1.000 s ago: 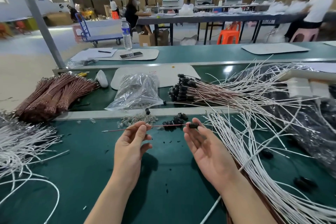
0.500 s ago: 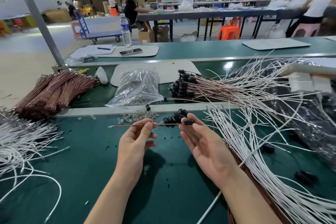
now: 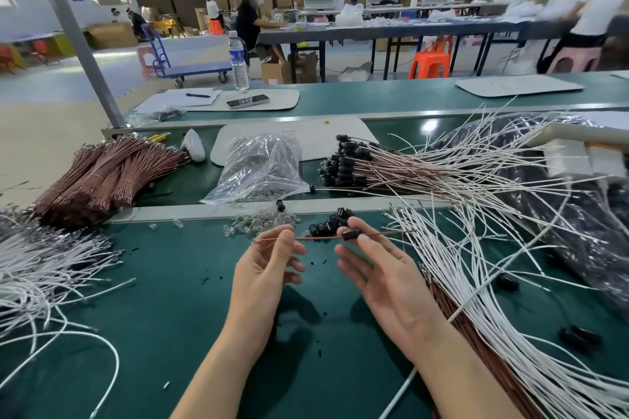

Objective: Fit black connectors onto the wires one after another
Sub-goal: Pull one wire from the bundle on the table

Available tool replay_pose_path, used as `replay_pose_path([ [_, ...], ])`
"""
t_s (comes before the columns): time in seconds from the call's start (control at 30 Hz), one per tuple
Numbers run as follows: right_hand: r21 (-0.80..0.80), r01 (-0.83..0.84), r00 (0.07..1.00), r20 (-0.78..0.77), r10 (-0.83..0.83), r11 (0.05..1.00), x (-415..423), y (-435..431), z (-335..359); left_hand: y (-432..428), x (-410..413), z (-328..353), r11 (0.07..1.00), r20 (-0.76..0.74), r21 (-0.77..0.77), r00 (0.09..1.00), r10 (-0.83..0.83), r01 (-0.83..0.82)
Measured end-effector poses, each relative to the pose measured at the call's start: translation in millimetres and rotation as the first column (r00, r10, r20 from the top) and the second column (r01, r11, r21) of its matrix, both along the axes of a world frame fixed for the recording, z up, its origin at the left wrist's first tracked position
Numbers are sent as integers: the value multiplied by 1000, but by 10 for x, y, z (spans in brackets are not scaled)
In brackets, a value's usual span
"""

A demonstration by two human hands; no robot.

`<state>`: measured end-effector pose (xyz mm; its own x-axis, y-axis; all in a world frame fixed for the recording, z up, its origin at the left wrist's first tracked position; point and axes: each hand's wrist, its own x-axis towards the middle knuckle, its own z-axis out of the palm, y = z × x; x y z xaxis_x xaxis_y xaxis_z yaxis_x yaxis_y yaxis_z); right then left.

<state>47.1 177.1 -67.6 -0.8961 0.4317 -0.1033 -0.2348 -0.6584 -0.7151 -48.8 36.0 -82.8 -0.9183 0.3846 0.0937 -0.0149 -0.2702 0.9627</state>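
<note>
Black cylindrical plastic connector [image 3: 351, 235], where is it sitting?
It is sitting on a thin reddish-brown wire [image 3: 320, 237], threaded over it, with a stretch of wire sticking out past it to the right.

Who is holding what?
The right hand [image 3: 384, 269] is pinching the connector between thumb and a fingertip, palm turned up, the other fingers lying loosely apart. The left hand [image 3: 265, 269] is pinching the wire near its left end between thumb and forefinger, the remaining fingers curling loosely beneath.

Is the wire resting on anything?
No, both hands are keeping it level above the dark green bench top [image 3: 170, 316].

What is lying close by?
A small heap of loose black connectors [image 3: 328, 224] is lying just behind the hands, beside a scatter of tiny clear parts [image 3: 258, 224]. Further back, a fan of brown wires already capped in black [image 3: 343, 163] is spreading to the right, next to a crumpled clear plastic bag [image 3: 262, 163].

And at the sides?
Long white wires [image 3: 476, 282] are sprawling on the right, touching the right forearm. More white wires [image 3: 41, 269] are tangling on the left, with tied bundles of brown wire [image 3: 112, 173] lying behind them
</note>
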Motion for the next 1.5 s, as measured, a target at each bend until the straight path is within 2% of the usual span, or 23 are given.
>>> replay_pose_path([
  [0.1,-30,37,999,-3,-37,999,24,77,3,-19,-63,-9,996,81,70,996,41,-47],
  [0.17,-22,30,1000,-4,-31,999,29,81,0,-26,-78,-10,996,85,74,996,34,-40],
  [0.4,89,-75,997,25,73,993,-10,-54,-6,-17,34,-4,989,-147,-128,985,-96,77],
  [0.63,55,12,1000,14,-13,998,1,47,-19,-4,10,6,997,-60,-76,998,-12,8],
  [1.0,111,-54,998,25,51,992,9,-25,-4,-35,28,5,988,-138,-149,989,-54,33],
  [1.2,118,-70,998,9,69,991,-3,-76,17,-27,65,9,970,-214,-228,968,-130,80],
  [1.37,55,127,991,-39,-125,990,57,106,84,3,117,-40,938,-313,-344,939,-144,29],
  [1.5,38,436,897,-100,-430,899,205,410,144,29,186,-88,883,-412,-468,891,-188,-30],
])
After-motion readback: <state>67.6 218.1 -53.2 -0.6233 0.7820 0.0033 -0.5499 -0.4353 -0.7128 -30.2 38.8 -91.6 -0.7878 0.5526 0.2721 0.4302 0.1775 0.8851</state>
